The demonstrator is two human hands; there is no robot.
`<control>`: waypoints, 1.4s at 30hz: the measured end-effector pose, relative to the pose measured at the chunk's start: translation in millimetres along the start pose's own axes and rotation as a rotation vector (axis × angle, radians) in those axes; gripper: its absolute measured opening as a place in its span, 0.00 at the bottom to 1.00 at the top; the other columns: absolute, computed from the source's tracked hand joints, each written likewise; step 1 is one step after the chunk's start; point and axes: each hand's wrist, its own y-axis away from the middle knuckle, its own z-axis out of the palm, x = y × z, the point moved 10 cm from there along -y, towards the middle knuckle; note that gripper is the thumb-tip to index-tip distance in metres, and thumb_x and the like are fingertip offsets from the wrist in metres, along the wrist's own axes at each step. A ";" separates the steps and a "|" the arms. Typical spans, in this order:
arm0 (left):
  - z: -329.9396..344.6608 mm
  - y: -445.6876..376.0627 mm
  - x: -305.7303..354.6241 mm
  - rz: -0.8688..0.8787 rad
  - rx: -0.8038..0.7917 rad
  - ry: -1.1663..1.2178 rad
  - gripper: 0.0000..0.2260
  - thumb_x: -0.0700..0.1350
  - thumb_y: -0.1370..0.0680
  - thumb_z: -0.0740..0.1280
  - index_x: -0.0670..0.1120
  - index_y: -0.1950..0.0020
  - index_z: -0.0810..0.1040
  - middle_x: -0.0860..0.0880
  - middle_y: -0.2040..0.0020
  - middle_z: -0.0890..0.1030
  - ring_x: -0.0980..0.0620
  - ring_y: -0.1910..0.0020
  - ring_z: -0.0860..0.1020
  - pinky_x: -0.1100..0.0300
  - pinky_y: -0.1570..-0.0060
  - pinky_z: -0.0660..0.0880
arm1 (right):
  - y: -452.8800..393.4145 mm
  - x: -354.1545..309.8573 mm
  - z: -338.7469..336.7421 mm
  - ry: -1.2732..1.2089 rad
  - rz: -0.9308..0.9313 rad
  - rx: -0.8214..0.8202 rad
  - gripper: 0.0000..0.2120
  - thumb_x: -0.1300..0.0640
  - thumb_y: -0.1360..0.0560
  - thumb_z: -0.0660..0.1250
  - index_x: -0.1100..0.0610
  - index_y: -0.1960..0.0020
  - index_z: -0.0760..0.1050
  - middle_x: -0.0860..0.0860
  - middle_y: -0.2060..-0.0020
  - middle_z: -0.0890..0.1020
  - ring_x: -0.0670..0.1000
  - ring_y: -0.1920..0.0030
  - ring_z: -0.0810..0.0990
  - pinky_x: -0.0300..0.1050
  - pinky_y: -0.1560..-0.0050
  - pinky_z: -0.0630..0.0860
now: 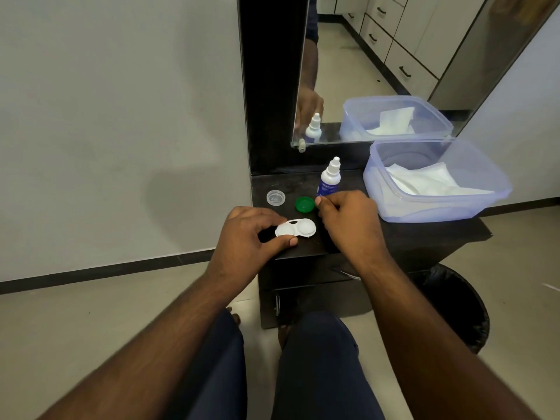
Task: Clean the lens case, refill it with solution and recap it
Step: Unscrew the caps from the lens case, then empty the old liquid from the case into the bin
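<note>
The white lens case (296, 228) lies on the dark counter (424, 234) with both wells uncapped. My left hand (248, 234) pinches its left end between thumb and fingers. A green cap (305, 204) rests just behind the case, and a clear cap (276, 197) lies further left. The solution bottle (329, 177), white with a blue label, stands upright behind the green cap with its cap on. My right hand (348, 219) hovers beside the green cap and in front of the bottle, fingers curled; nothing shows in its grip.
A translucent blue tub (436, 207) with white tissues inside sits at the right of the counter. A mirror (363, 71) leans behind it. A black bin (454, 307) stands on the floor to the right. My knees are under the counter's front edge.
</note>
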 end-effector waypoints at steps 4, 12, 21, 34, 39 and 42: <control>-0.7 1.1 1.9 -0.009 0.013 -0.056 0.17 0.58 0.32 0.72 0.52 0.47 0.84 0.54 0.51 0.84 0.53 0.48 0.77 0.38 0.37 0.65 | 14.0 23.9 -6.2 -0.407 0.040 -0.083 0.06 0.57 0.25 0.68 0.54 0.51 0.83 0.50 0.61 0.85 0.49 0.59 0.83 0.43 0.53 0.78; 7.5 -6.6 60.7 0.089 -0.042 -0.059 0.18 0.60 0.32 0.72 0.54 0.47 0.83 0.60 0.51 0.83 0.58 0.46 0.76 0.42 0.36 0.62 | 43.5 45.9 -27.7 -0.841 0.013 -0.216 0.19 0.70 0.33 0.72 0.55 0.45 0.80 0.50 0.55 0.86 0.49 0.51 0.83 0.43 0.47 0.78; 56.4 -15.9 162.0 0.285 -0.116 0.119 0.13 0.63 0.34 0.70 0.61 0.52 0.82 0.69 0.56 0.80 0.68 0.50 0.77 0.46 0.40 0.69 | 70.9 91.4 -95.4 -1.252 -0.024 0.037 0.21 0.70 0.41 0.75 0.58 0.49 0.82 0.57 0.54 0.85 0.55 0.52 0.83 0.48 0.49 0.80; 191.9 -39.8 235.3 0.260 -0.513 0.026 0.18 0.47 0.28 0.74 0.46 0.39 0.81 0.48 0.47 0.83 0.50 0.49 0.80 0.55 0.43 0.75 | 87.4 220.7 -213.4 -1.250 0.022 0.435 0.24 0.55 0.46 0.82 0.56 0.52 0.84 0.55 0.54 0.85 0.55 0.49 0.82 0.49 0.45 0.79; 263.7 -51.8 244.4 0.387 -0.610 -0.266 0.10 0.50 0.24 0.69 0.45 0.59 0.76 0.49 0.60 0.80 0.47 0.57 0.79 0.55 0.58 0.74 | 84.0 272.3 -235.8 -1.252 0.090 0.494 0.23 0.60 0.44 0.79 0.59 0.49 0.82 0.57 0.53 0.84 0.56 0.48 0.81 0.45 0.48 0.79; 279.4 -56.9 238.1 0.410 -0.588 -0.381 0.08 0.47 0.21 0.65 0.44 0.57 0.77 0.47 0.58 0.79 0.47 0.57 0.79 0.59 0.60 0.67 | 83.2 298.8 -233.2 -1.228 0.167 0.500 0.19 0.67 0.39 0.74 0.62 0.48 0.81 0.57 0.53 0.85 0.55 0.50 0.82 0.43 0.51 0.80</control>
